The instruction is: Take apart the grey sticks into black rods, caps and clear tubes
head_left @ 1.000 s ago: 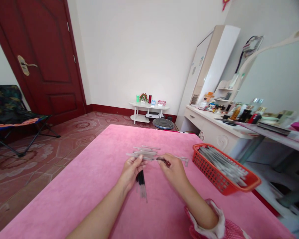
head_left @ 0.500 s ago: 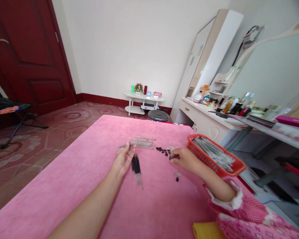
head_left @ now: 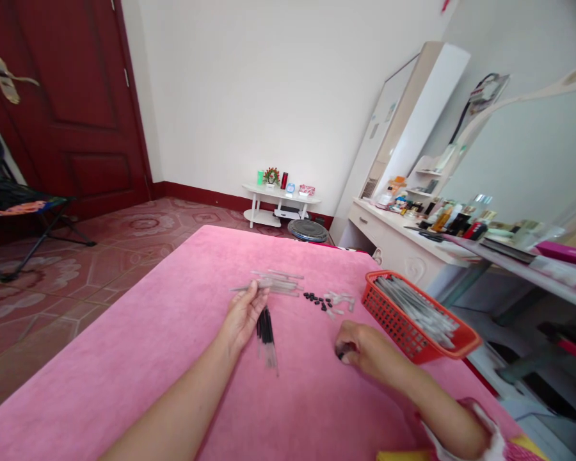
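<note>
My left hand [head_left: 242,317] rests on the pink cloth [head_left: 173,358] with a clear pen tube [head_left: 249,287] pinched between its fingers, at the near edge of a small pile of clear tubes [head_left: 281,282]. A bundle of black refills [head_left: 265,330] lies just right of that hand. My right hand [head_left: 362,349] is lower on the cloth, fingers curled down over a small black piece [head_left: 340,354]. A row of small black caps [head_left: 317,300] and a few clear pieces [head_left: 340,299] lie between the two hands.
A red plastic basket [head_left: 403,333] full of grey pens sits at the cloth's right edge. Beyond it stands a white dressing table [head_left: 403,237] crowded with bottles. A folding chair [head_left: 14,211] and a dark red door [head_left: 77,109] are at the left, a small white stand [head_left: 281,205] by the far wall.
My right hand left the tube pile, went right to the caps, then drew back toward me and down onto a loose black piece. The left hand stayed on its tube.
</note>
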The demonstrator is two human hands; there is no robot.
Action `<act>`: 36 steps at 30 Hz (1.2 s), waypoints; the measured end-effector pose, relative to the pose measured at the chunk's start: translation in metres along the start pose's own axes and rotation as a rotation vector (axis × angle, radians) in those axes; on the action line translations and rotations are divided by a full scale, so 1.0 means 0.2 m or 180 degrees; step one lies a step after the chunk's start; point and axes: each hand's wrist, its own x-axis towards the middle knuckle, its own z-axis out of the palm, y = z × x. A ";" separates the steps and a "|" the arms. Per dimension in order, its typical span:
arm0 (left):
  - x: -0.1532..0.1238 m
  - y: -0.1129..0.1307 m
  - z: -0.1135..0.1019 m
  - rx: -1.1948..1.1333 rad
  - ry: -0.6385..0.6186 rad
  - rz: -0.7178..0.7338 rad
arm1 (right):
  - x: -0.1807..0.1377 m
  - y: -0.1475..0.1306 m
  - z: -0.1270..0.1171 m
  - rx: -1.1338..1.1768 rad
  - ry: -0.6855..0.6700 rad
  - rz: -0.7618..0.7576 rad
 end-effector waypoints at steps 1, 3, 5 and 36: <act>-0.01 -0.01 0.00 0.0045 -0.0042 -0.0008 | 0.01 -0.03 0.00 0.0033 0.0096 0.0002; -0.02 -0.02 0.00 0.0159 -0.0136 -0.0049 | 0.05 -0.09 0.00 0.0262 0.0349 0.0006; -0.04 -0.03 0.01 0.0300 -0.0247 -0.0120 | 0.11 -0.15 0.01 0.0687 0.0608 0.0006; -0.19 -0.13 0.11 0.1072 -0.0568 -0.0205 | 0.22 -0.26 0.18 0.2828 0.2042 0.0317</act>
